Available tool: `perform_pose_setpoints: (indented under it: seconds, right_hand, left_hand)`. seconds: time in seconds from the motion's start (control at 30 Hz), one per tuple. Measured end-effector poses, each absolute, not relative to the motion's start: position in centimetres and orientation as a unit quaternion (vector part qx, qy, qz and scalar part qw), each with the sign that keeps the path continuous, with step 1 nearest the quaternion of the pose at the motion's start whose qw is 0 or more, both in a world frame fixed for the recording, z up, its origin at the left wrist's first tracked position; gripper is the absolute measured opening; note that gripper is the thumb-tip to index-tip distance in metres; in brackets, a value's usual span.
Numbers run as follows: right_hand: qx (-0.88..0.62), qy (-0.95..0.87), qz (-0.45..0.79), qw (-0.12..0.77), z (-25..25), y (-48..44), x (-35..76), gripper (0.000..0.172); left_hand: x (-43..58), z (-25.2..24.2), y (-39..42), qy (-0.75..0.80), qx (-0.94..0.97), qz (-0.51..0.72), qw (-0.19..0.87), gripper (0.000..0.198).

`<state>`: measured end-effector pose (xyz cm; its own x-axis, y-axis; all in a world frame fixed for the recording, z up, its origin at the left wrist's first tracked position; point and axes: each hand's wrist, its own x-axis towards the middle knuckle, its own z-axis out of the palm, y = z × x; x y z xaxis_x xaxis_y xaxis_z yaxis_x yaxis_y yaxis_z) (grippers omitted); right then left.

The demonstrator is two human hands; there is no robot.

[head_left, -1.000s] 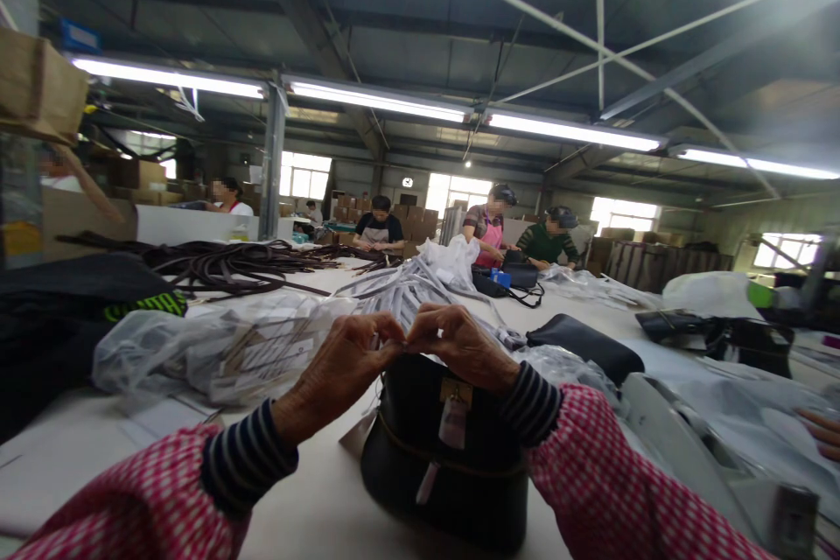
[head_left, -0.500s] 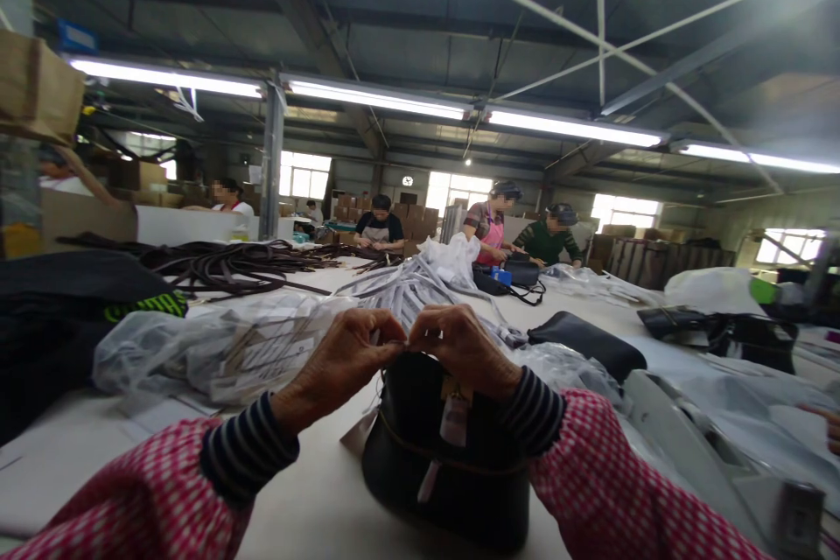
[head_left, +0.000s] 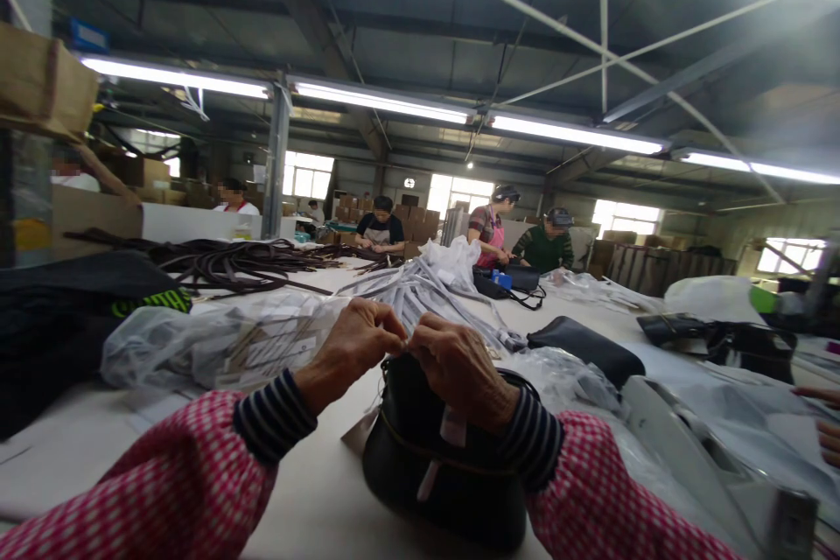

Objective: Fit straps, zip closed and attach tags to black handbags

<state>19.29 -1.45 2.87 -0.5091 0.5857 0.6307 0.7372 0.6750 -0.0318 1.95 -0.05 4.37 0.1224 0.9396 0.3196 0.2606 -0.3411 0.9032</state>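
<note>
A black handbag stands upright on the white table in front of me, with a zipper line across its front and a wrapped zipper pull hanging down. My left hand is closed in a pinch above the bag's upper left edge. Close beside it, my right hand is also pinched, its fingertips almost touching the left ones. Whatever lies between the fingertips is too small to make out. The right hand and wrist cover much of the bag's upper front. A paper tag sticks out at the bag's left side.
Plastic-wrapped tags lie to the left, by a dark cloth. Brown straps and grey strips are heaped behind. At right are a black pouch, plastic film and a white machine. Co-workers sit and stand beyond; another person's hand shows at the right edge.
My right hand has dropped and its fingers have curled over the bag's front, covering its clasp. My left hand has shifted slightly right, its fingers closed tighter. The bag stays in place.
</note>
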Motion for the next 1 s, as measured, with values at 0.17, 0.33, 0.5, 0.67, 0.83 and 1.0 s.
perform_pose_setpoints:
  seconds: [0.17, 0.33, 0.5, 0.67, 0.83, 1.0]
  right_hand:
    - [-0.402, -0.854, -0.169, 0.282, 2.7, -2.1, 18.7, 0.01]
    - [-0.405, -0.848, -0.17, 0.296, 2.6, -2.2, 18.2, 0.008]
    - [-0.379, -0.868, -0.128, 0.295, 2.9, -1.7, 18.6, 0.014]
    - [-0.374, -0.866, -0.158, 0.293, 2.8, -1.5, 18.9, 0.012]
    - [-0.363, -0.869, -0.188, 0.278, 2.6, -1.5, 18.9, 0.01]
    - [-0.378, -0.864, -0.197, 0.268, 2.7, -1.2, 19.0, 0.008]
  left_hand:
    - [2.4, 4.8, 0.2, 0.456, 0.616, 0.483, 0.424, 0.008]
    - [2.4, 4.5, 0.9, 0.452, 0.601, 0.477, 0.455, 0.008]
    - [1.9, 4.6, 0.6, 0.445, 0.618, 0.462, 0.455, 0.009]
    - [1.4, 4.1, 0.5, 0.426, 0.65, 0.452, 0.438, 0.011]
    - [0.5, 2.4, 0.3, 0.376, 0.716, 0.463, 0.363, 0.008]
    - [-0.4, 1.3, -0.2, 0.339, 0.802, 0.459, 0.18, 0.015]
